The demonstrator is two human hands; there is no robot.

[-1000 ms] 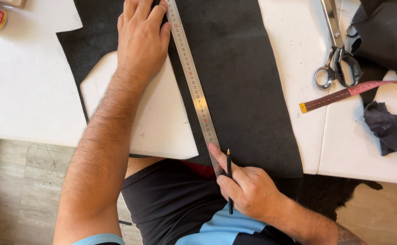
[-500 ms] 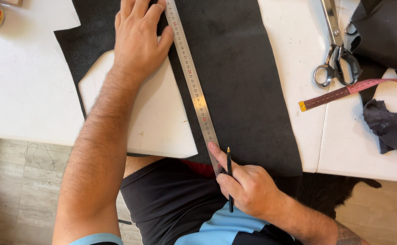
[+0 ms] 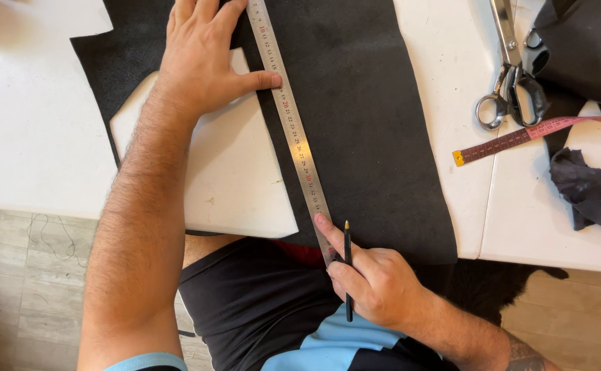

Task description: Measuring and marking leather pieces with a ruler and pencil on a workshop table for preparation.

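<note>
Left hand (image 3: 201, 65) pins steel ruler (image 3: 290, 127); right hand (image 3: 376, 285) grips pencil (image 3: 348, 264).

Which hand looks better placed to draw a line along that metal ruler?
Probably the right hand: it already holds the pencil at the ruler's near end, on the black material. The left hand lies flat by the ruler, thumb against its edge, steadying it.

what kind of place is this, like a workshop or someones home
Probably a small sewing or leather-craft workspace, perhaps at home. A black sheet of material lies on a white table under a steel ruler, with tailor's scissors and a red measuring tape beside it.
</note>
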